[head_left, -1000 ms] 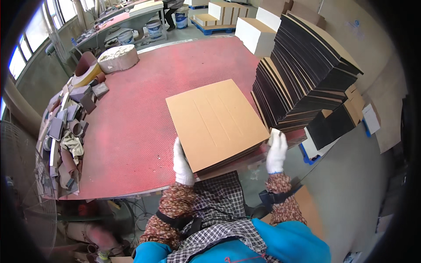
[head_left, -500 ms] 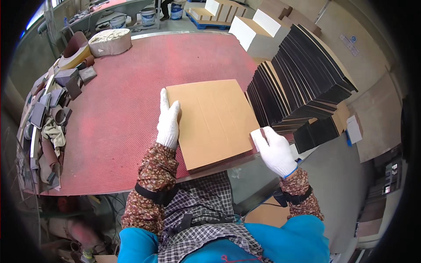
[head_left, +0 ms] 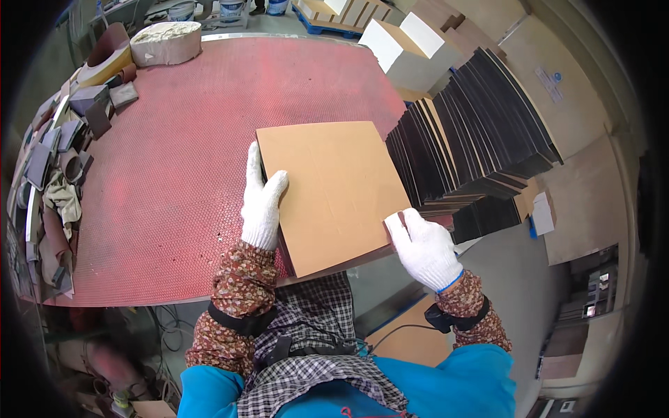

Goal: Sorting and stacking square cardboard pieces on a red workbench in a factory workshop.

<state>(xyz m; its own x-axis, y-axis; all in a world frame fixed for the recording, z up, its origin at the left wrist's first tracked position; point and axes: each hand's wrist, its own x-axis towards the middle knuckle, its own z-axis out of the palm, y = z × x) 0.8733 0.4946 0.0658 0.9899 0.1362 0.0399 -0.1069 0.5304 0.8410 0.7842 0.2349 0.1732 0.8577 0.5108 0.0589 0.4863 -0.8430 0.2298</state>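
At the bench's [head_left: 167,174] near edge, we clamp the tan board's [head_left: 334,195] left side with our left hand [head_left: 262,205], our right hand [head_left: 428,254] pinching a pale block [head_left: 394,226]; the board seems stiff, best held by opposite edges.

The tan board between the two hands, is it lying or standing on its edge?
Lying: the tan board shows its broad face upward, the left hand at its left edge.
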